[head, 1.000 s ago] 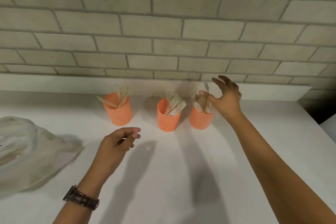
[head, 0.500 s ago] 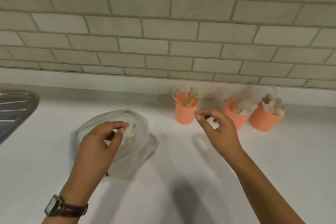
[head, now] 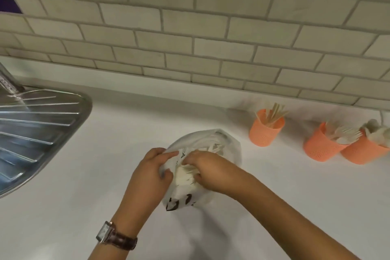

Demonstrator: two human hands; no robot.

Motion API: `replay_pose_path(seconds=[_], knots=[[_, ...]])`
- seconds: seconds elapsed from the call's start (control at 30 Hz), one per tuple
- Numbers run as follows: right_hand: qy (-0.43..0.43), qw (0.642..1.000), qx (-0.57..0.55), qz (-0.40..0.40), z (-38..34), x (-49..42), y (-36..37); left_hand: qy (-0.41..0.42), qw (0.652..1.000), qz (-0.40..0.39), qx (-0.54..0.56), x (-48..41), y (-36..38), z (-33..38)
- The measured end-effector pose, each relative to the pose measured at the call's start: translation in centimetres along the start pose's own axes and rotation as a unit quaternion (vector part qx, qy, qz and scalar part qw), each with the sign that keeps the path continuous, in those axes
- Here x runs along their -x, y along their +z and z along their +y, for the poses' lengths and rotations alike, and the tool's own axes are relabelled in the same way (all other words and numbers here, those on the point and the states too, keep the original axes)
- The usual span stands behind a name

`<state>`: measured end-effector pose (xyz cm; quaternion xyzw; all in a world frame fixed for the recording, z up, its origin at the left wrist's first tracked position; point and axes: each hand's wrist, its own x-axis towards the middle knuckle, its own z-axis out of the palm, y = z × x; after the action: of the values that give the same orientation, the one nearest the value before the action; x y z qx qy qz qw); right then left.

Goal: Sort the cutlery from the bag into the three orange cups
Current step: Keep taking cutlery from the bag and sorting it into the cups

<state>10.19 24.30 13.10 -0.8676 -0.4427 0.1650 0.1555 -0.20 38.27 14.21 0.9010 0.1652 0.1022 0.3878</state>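
A translucent white plastic bag (head: 223,145) lies on the white counter, with pale wooden cutlery (head: 185,175) showing in its mouth. My left hand (head: 149,175) grips the bag's left edge. My right hand (head: 204,170) reaches into the opening, its fingers curled around cutlery pieces. Three orange cups stand to the right by the wall: the left cup (head: 266,133) holds flat wooden sticks, the middle cup (head: 320,146) holds forks, and the right cup (head: 365,151) holds spoons.
A steel sink drainboard (head: 35,129) fills the left side, its rim close to the bag. A tiled wall (head: 190,38) backs the counter (head: 73,207). A watch sits on my left wrist (head: 116,236).
The view swung left from the cups to the bag. My right hand left the rightmost cup and went into the bag. My left hand took hold of the bag's edge.
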Motion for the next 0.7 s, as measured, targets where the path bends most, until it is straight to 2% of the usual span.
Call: replay_pose_path(seconds=[0.07, 0.13, 0.27, 0.47, 0.57, 0.7], knots=[[0.024, 0.99, 0.097, -0.1, 0.3, -2.7, 2.4, 0.011, 1.0, 0.006, 0.025, 0.0, -0.5, 0.4], [0.025, 0.975, 0.163, -0.151, 0.5, -4.5, 4.4, 0.03, 0.999, 0.013, 0.03, -0.1, -1.0, 0.5], [0.002, 0.962, 0.213, -0.173, 0.0, -5.8, 4.1, 0.036, 0.998, 0.022, 0.039, -0.3, -1.5, 0.3], [0.01, 0.982, 0.082, -0.167, -0.3, -4.8, 1.0, 0.056, 0.997, 0.038, 0.048, -1.2, -2.4, 0.1], [0.011, 0.984, 0.072, -0.161, -0.7, -4.3, 0.4, 0.061, 0.997, 0.026, 0.031, -1.5, -2.4, 0.4], [0.049, 0.994, 0.003, -0.102, 0.2, -3.3, -0.5, 0.051, 0.998, 0.028, 0.011, -1.8, -2.6, 0.0]])
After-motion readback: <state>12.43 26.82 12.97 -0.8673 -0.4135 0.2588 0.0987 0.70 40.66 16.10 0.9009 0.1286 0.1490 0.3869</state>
